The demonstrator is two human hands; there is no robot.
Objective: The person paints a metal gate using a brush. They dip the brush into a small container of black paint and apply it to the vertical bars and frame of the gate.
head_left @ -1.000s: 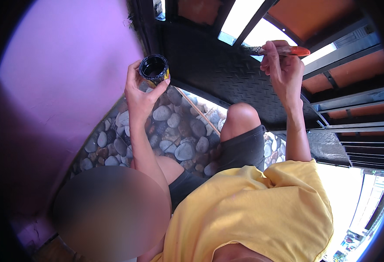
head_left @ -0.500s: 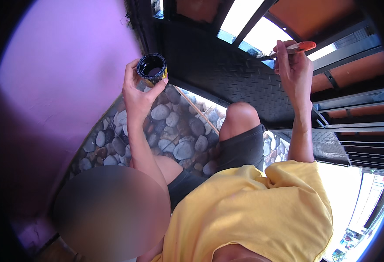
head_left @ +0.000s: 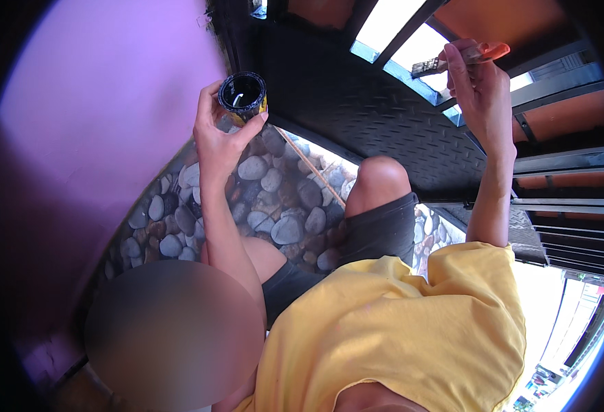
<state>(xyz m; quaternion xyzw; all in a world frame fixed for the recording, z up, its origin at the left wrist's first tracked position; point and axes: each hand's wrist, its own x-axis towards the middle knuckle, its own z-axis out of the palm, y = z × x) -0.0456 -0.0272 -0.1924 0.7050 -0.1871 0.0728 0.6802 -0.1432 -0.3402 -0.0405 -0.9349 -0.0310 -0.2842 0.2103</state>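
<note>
- The fingers of the right hand [head_left: 484, 96] are closed on a brush [head_left: 427, 66], thumb laid along the near side, bristles pointing left and the red-orange handle end [head_left: 498, 51] poking out to the right.
- That brush makes the clearest change: a second ago its bristles were further left along the frame, half a second ago a little lower, and now they show greyish against the bright gap between the bars.
- I judge that the brushwork has shifted along to the pale-lit bar [head_left: 422, 89] edging that gap; whether the bristles touch it, I can't tell from here.
- The fingers of the left hand [head_left: 218, 144] wrap a small can [head_left: 245, 110], thumb on its right side, the rest round the far left.
- The can barely differs from before, apart from a glint on the dark liquid inside; it is held mouth-up, well apart from the brush, so the supply seems steady and near enough to dip into.
- The right wrist is lifted over a nearly upright forearm [head_left: 491, 189], reaching higher than a second ago; the left forearm [head_left: 221, 213] also rises steeply, above the pebbled floor [head_left: 269, 199].
- Further out, a bare knee [head_left: 382, 177] is bent up under the black patterned plate [head_left: 391, 120], and the purple wall [head_left: 109, 96] stands on the left.
</note>
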